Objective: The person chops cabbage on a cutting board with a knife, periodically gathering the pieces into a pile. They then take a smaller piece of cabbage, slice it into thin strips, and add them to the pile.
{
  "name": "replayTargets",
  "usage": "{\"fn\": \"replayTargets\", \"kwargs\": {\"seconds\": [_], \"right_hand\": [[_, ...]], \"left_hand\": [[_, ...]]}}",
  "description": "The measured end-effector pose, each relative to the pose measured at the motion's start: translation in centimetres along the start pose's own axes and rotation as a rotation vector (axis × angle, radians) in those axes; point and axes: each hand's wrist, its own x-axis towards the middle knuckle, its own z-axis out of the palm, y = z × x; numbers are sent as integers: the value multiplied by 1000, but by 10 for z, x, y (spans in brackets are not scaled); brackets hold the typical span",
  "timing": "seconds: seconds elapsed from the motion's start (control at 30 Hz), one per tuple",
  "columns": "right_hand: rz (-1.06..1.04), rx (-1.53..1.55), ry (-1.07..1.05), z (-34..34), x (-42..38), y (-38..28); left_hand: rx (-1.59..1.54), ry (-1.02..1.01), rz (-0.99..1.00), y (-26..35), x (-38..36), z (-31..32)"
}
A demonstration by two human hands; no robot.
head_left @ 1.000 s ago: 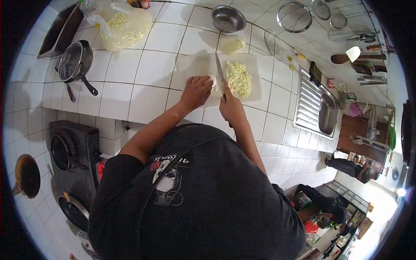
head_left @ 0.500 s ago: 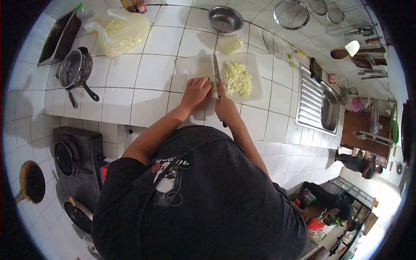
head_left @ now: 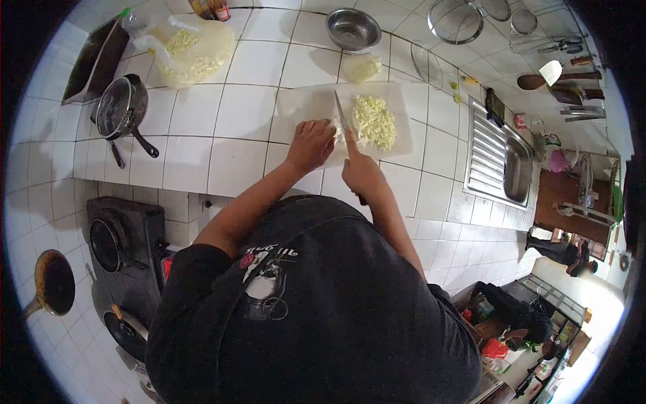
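Observation:
On the tiled counter lies a pale cutting board (head_left: 296,106). My right hand (head_left: 364,175) is wrapped round the handle of a knife (head_left: 341,110), its blade pointing away from me over the board. Just left of the blade, my left hand (head_left: 311,145) presses with curled fingers on a pale vegetable piece (head_left: 338,130), mostly hidden under the fingertips. A heap of chopped pale-green vegetable (head_left: 374,122) covers the board's right part. Past the board's far edge sits another pale-green piece (head_left: 361,68).
A metal bowl (head_left: 353,29) stands at the back. A plastic bag (head_left: 195,57) of chopped vegetable and a black pan (head_left: 121,108) are at left. The sink (head_left: 517,170) is at right. Two people are at lower right.
The knife has tilted, its handle end swinging rightward with my right hand. My left hand stays on the piece. The whole view has shifted slightly.

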Motion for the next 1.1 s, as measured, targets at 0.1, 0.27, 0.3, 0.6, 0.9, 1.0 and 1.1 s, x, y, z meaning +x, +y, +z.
{"fn": "replayTargets", "kwargs": {"seconds": [0.1, 0.27, 0.3, 0.6, 0.9, 1.0, 1.1], "right_hand": [[-143, -95, 207, 38, 30, 24], [-79, -55, 69, 13, 9, 10], [-121, -55, 135, 21, 17, 17], [-62, 13, 78, 8, 13, 14], [-56, 29, 85, 14, 14, 14], [-34, -21, 118, 28, 24, 23], [0, 41, 17, -9, 0, -7]], "left_hand": [[88, -3, 63, -11, -1, 12], [13, -20, -3, -2, -2, 1], [13, -7, 13, -2, -1, 1], [-32, -26, -4, -1, 2, 0], [-40, 23, 10, -2, 0, -2], [-35, 15, 27, 1, 4, 1], [-28, 21, 12, -1, 0, -1]]}}
